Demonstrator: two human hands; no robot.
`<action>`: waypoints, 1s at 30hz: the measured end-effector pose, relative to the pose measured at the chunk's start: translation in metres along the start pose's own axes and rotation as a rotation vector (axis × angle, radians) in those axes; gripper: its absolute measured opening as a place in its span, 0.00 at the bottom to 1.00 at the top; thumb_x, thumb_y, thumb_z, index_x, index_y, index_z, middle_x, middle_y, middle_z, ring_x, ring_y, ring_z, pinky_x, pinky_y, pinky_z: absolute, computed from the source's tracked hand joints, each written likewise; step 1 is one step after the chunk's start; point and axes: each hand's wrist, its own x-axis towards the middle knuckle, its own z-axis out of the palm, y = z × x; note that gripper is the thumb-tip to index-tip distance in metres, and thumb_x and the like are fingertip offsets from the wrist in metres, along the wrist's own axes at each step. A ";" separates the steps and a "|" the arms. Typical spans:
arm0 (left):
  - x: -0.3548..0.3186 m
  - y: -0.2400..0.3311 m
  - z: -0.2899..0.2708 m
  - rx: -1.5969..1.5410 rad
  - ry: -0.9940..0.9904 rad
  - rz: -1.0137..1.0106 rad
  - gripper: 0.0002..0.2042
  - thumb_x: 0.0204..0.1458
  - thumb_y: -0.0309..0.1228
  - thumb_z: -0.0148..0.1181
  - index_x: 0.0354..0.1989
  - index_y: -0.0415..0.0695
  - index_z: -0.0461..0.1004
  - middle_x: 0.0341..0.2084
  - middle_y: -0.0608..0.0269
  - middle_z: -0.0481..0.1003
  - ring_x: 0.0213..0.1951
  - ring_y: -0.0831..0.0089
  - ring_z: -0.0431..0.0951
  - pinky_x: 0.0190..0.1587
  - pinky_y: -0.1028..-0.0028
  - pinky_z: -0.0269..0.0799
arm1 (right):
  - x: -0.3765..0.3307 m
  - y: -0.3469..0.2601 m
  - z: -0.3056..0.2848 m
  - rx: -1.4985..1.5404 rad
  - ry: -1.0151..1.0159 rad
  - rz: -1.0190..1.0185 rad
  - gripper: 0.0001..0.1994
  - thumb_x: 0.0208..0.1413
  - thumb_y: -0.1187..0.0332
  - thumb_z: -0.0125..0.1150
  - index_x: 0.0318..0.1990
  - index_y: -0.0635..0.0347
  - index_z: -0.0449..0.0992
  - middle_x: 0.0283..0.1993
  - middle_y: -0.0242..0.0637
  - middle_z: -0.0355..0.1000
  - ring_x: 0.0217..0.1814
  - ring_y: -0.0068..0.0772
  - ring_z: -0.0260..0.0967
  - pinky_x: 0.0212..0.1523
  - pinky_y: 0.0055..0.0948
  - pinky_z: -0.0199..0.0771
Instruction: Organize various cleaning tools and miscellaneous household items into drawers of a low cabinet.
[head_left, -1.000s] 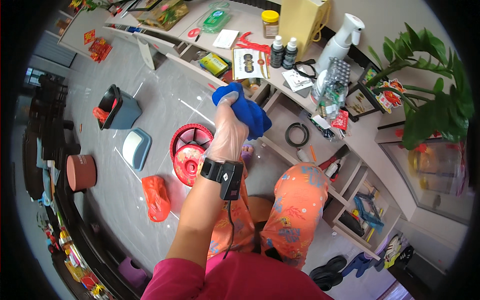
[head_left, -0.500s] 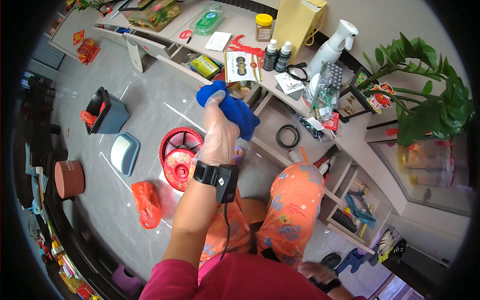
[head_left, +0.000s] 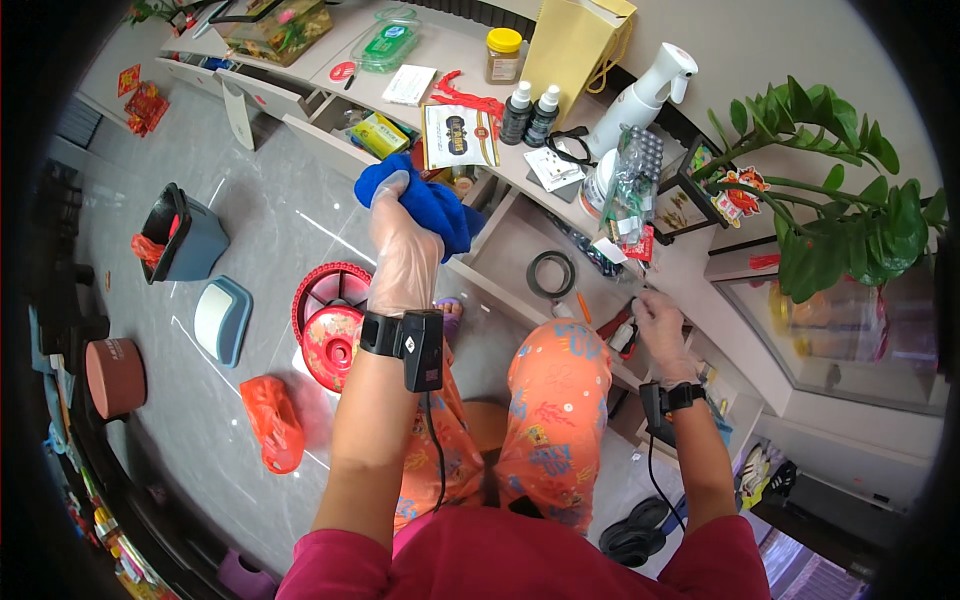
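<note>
My left hand [head_left: 408,255], in a clear thin glove, is closed around a bunched blue cloth [head_left: 445,215]. It holds the cloth above the front of the cabinet, beside an open drawer. My right hand [head_left: 660,325], also gloved, hovers at the near edge of another open drawer [head_left: 500,250], its fingers loosely bent and with nothing visible in them. In that drawer lie a black ring-shaped coil [head_left: 551,274], an orange pencil-like stick [head_left: 583,307] and small dark and red items close to my right fingers. A white card packet [head_left: 460,137] lies just beyond the cloth.
On the cabinet top are dark bottles [head_left: 516,112], a yellow-lidded jar [head_left: 503,55], a white spray bottle [head_left: 645,98] and a leafy plant [head_left: 825,200]. On the floor stand a grey bin [head_left: 195,240], its lid [head_left: 222,320], a red round tray [head_left: 330,345] and a red bag [head_left: 272,425].
My right hand has come up from beside my leg to the drawer. My left hand, still gripping the cloth, has shifted slightly left in view along with the whole scene.
</note>
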 end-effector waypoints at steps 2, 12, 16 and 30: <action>-0.015 0.014 0.009 0.013 0.017 -0.029 0.10 0.51 0.23 0.50 0.41 0.39 0.73 0.37 0.57 0.75 0.38 0.61 0.75 0.47 0.65 0.71 | -0.007 0.001 0.011 -0.100 -0.070 -0.088 0.10 0.50 0.69 0.60 0.39 0.61 0.78 0.37 0.47 0.74 0.40 0.47 0.72 0.41 0.37 0.72; -0.008 0.021 0.014 -0.025 0.099 0.020 0.09 0.52 0.22 0.49 0.40 0.40 0.74 0.36 0.58 0.75 0.34 0.63 0.75 0.40 0.65 0.76 | -0.098 0.018 0.029 -0.130 -0.145 -0.106 0.08 0.52 0.71 0.54 0.36 0.63 0.77 0.35 0.50 0.73 0.42 0.56 0.68 0.44 0.46 0.68; -0.022 0.020 0.024 -0.019 0.104 0.007 0.10 0.51 0.22 0.49 0.40 0.40 0.73 0.35 0.58 0.75 0.34 0.62 0.75 0.38 0.64 0.76 | -0.111 0.019 0.037 -0.144 -0.165 -0.048 0.07 0.53 0.70 0.53 0.35 0.63 0.76 0.36 0.50 0.73 0.41 0.56 0.68 0.44 0.45 0.67; 0.030 0.001 -0.007 -0.022 -0.007 0.044 0.12 0.51 0.25 0.49 0.44 0.39 0.71 0.39 0.56 0.75 0.39 0.58 0.77 0.45 0.61 0.74 | -0.120 0.004 0.040 -0.154 0.026 -0.023 0.12 0.55 0.65 0.55 0.39 0.65 0.77 0.38 0.51 0.74 0.43 0.54 0.69 0.46 0.47 0.67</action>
